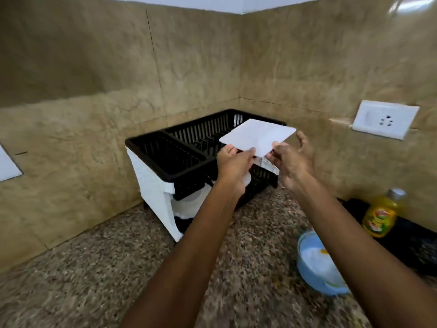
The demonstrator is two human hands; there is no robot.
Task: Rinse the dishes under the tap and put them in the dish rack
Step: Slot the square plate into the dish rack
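A white square plate (256, 136) hovers nearly flat above the black dish rack (165, 150), which stands in the corner on a white stand. My left hand (233, 168) pinches the plate's near edge from the left. My right hand (292, 159) grips the near right corner, its outer fingers spread. Another white dish (237, 119) shows at the rack's back. Something white sits under the rack, partly hidden by my left wrist.
A blue bowl (316, 263) with white foam sits on the speckled granite counter (106, 268) at the right. A yellow dish-soap bottle (380, 214) stands behind it by a dark sink edge. A white wall socket (385, 119) is on the right wall.
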